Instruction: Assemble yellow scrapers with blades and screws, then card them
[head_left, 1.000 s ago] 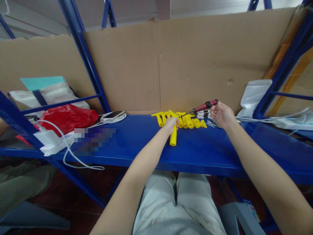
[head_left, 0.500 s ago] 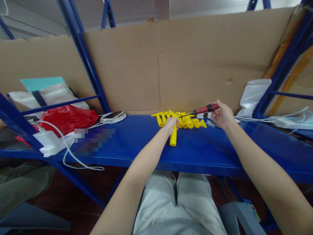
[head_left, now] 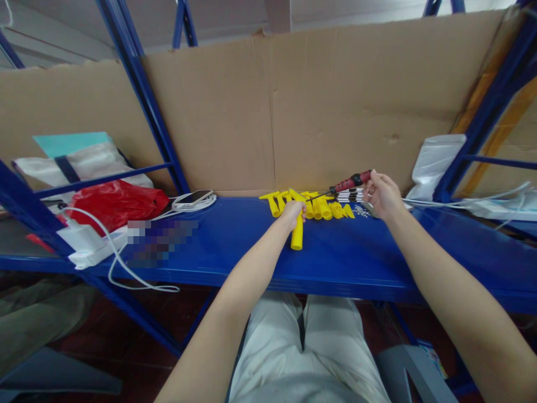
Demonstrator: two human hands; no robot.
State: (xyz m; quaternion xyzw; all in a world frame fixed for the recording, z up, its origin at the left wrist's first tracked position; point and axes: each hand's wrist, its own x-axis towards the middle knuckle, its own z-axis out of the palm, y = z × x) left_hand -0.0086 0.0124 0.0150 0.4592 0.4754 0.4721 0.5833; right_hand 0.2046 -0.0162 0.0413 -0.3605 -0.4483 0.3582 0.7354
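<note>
My left hand [head_left: 294, 214] is closed around a yellow plastic piece with a round tubular handle [head_left: 297, 238], whose lower end sticks out towards me. In my right hand [head_left: 381, 195] is a screwdriver [head_left: 350, 182] with a dark red and black handle, gripped at its back end by the fingertips. The shaft slants down to the left, and its tip meets the yellow piece beside my left fingers; the exact contact spot is too small to make out. Behind my left hand lie several similar yellow pieces [head_left: 274, 206] in a row.
Small yellow triangular parts [head_left: 348, 211], tiny screws [head_left: 361, 210] and black-and-white sticks [head_left: 348, 195] lie by my right hand. A phone [head_left: 193, 197] on coiled white cable, a red bag [head_left: 119, 201] and a power strip [head_left: 94, 254] are left. Cardboard [head_left: 268, 112] walls the back; blue posts [head_left: 142, 95] flank the shelf.
The screwdriver's handle has turned a little in my right fingers, and its markings look different. My left hand and the yellow piece stay in place.
</note>
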